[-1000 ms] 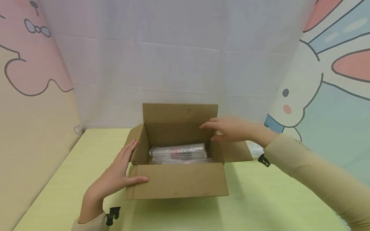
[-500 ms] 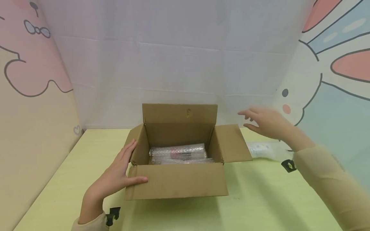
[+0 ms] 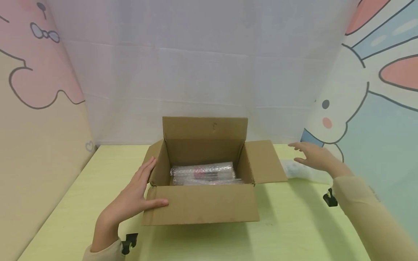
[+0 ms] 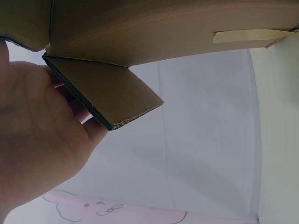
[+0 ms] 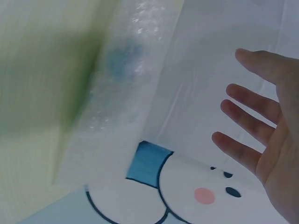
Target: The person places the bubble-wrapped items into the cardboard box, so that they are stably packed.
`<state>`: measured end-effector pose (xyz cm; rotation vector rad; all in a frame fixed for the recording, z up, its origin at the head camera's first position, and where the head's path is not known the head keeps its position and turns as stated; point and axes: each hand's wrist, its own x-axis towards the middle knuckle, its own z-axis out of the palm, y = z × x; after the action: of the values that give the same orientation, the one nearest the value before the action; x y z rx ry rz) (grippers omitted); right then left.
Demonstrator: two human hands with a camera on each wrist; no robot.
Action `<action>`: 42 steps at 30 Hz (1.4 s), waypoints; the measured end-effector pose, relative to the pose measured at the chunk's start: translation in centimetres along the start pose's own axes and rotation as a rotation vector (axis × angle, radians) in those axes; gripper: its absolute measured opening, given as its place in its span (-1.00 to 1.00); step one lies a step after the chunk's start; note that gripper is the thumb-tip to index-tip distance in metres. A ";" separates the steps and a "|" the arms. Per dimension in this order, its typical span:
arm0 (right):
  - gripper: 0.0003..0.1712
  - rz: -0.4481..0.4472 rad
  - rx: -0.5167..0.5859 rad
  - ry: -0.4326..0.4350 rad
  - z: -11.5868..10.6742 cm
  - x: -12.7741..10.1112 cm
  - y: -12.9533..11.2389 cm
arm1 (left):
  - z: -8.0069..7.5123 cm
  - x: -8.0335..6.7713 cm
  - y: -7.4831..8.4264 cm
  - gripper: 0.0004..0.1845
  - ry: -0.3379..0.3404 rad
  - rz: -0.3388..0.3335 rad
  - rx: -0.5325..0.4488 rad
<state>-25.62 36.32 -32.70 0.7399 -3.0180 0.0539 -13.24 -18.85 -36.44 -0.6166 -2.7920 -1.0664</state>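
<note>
A cardboard box (image 3: pixel 200 204) stands with its flaps spread. Inside it lie bubble-wrapped items (image 3: pixel 202 173), with a bit of red and dark showing through the wrap. At the near left corner my left hand (image 3: pixel 130 192) rests on the box, fingers extended along the left flap (image 4: pixel 103 91) and thumb across the front flap. My right hand (image 3: pixel 315 156) is held with spread fingers, holding nothing, over another bubble-wrapped package (image 3: pixel 305 172) on the table. In the right wrist view, that package (image 5: pixel 117 79) has a faint blue patch, and the hand is apart from it.
The box's right flap (image 3: pixel 265 161) sticks out toward the wrapped package. A pale yellow-green table (image 3: pixel 287 224) lies beneath. A white curtain (image 3: pixel 202 72) closes off the back, and panels with cartoon animals (image 3: pixel 343 101) stand at both sides.
My right hand has moved right from above the box's right side, then lowered over the wrapped package. The left hand and the box have stayed in place.
</note>
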 end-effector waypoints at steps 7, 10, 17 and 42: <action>-0.22 0.026 0.054 -0.051 3.5 -1.1 2.8 | 0.0 0.1 0.0 0.24 -0.002 -0.001 -0.004; -0.18 0.020 0.034 -0.045 4.8 -1.4 3.4 | 0.0 0.1 0.0 0.24 -0.001 -0.003 -0.004; -0.15 0.073 -0.023 -0.035 6.7 -2.4 3.9 | 0.1 0.3 0.0 0.24 -0.003 0.001 -0.012; -0.03 0.378 0.206 0.015 12.3 -4.1 4.3 | 0.1 0.1 -0.4 0.24 -0.002 0.005 -0.005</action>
<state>-24.31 41.55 -45.31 0.1641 -3.1218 0.3820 -13.46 -19.02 -36.70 -0.6251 -2.7885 -1.0726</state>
